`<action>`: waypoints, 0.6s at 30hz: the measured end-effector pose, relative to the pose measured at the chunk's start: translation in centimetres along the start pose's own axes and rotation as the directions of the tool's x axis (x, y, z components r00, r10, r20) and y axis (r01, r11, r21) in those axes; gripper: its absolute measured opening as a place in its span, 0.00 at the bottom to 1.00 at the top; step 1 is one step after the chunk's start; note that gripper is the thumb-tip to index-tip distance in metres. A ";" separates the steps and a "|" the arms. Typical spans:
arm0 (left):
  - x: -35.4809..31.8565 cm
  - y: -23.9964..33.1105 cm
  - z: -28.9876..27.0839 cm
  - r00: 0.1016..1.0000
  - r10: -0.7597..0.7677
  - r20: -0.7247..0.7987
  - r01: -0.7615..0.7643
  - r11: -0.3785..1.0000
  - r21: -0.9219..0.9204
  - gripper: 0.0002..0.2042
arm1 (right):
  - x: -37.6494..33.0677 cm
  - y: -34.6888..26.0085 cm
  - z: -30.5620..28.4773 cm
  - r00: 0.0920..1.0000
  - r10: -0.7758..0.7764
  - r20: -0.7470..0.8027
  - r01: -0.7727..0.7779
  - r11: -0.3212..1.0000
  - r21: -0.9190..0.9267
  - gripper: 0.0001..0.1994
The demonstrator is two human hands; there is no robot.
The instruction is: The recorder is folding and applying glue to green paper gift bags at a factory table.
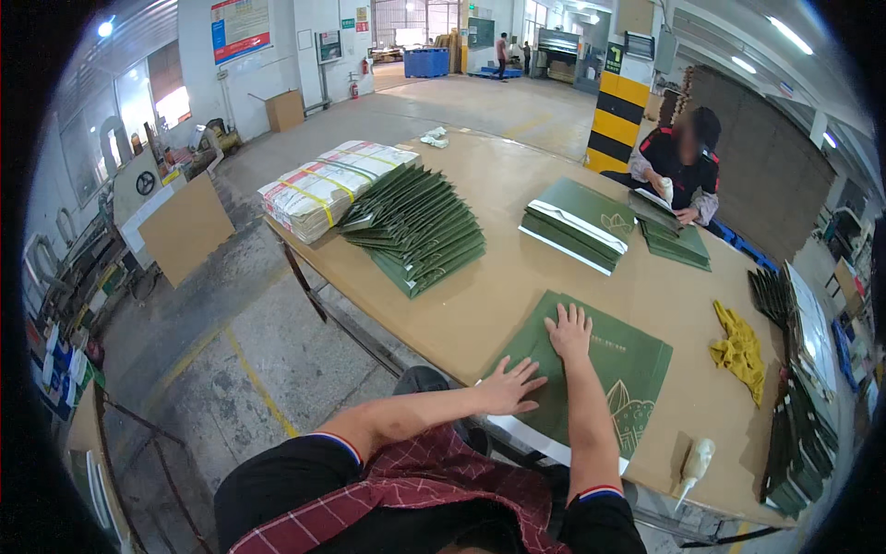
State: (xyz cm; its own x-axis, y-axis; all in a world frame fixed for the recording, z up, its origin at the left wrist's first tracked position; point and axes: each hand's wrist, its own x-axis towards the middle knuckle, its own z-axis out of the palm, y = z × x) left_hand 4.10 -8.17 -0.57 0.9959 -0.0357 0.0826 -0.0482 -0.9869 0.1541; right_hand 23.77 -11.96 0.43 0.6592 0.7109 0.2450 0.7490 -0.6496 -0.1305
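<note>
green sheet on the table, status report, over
Left hand and right hand both flat, fingers spread, pressing the green sheet. Sheet lies flat at the table edge. Glue bottle and yellow rag lie clear.

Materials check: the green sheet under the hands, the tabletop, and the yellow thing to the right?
Green sheet: looks like coated card or paper, flat and creased, with a pale printed motif and a white edge strip; both hands, left hand and right hand, press on it. Tabletop: probably plain fibreboard or plywood, matte tan, unpainted. Yellow thing: crumpled, soft folds, likely a cloth rag or gloves.
</note>
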 end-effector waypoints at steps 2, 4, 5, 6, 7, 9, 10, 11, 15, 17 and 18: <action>0.0 0.1 -0.1 0.999 0.006 0.031 -0.007 1.000 0.025 0.30 | 0.3 -0.3 0.9 1.000 0.021 0.019 -0.021 1.000 -0.021 0.27; -0.5 0.3 -0.4 0.999 -0.016 0.048 0.015 1.000 0.019 0.29 | -0.3 -0.9 0.8 0.999 0.038 0.006 -0.038 0.999 -0.026 0.27; -0.5 0.3 -0.4 0.999 -0.018 0.028 0.018 1.000 0.023 0.30 | -0.5 -1.1 0.8 0.999 0.035 0.021 -0.035 0.999 -0.036 0.27; -0.4 0.1 -0.5 1.000 -0.020 0.004 0.020 0.999 0.034 0.30 | -0.2 -1.3 0.7 1.000 0.030 -0.002 -0.030 0.999 -0.028 0.27; -0.5 0.2 -0.7 0.999 -0.035 0.023 0.034 0.999 0.029 0.29 | -0.2 -1.4 0.7 0.999 0.026 -0.026 -0.026 0.999 -0.022 0.27; -0.5 0.5 -0.8 0.999 -0.025 0.022 0.025 1.000 0.004 0.29 | -0.5 -0.8 1.0 0.997 0.036 -0.061 -0.037 0.999 -0.018 0.26; -0.5 0.6 -0.8 1.000 -0.009 0.024 0.009 1.000 -0.008 0.29 | -0.8 -0.4 1.1 0.993 0.053 -0.105 -0.054 0.999 -0.006 0.26; -0.4 0.6 -0.6 0.999 0.020 0.032 -0.019 1.000 -0.016 0.29 | -1.1 -0.1 1.3 0.991 0.081 -0.103 -0.083 0.996 -0.014 0.26; -0.3 0.3 1.0 0.985 0.045 -0.167 -0.051 0.998 -0.028 0.29 | -2.9 1.8 -1.5 0.987 0.033 -0.160 -0.049 0.995 -0.091 0.23; -0.5 -0.3 1.3 0.968 0.021 -0.251 -0.028 0.999 -0.023 0.30 | -4.3 4.3 -2.4 0.985 0.019 -0.170 -0.045 0.987 -0.153 0.23; -0.7 -0.2 0.1 0.986 -0.022 -0.168 0.006 0.995 -0.098 0.29 | -5.2 6.0 -3.2 0.987 0.054 -0.154 -0.086 0.974 -0.209 0.23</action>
State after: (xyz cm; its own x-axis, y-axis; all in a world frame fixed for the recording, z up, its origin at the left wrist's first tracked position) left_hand 3.45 -7.94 -0.72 0.9699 0.0133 0.2432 -0.0496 -0.9668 0.2506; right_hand 24.63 -20.44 1.41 0.6804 0.6250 0.3826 0.6592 -0.7501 0.0529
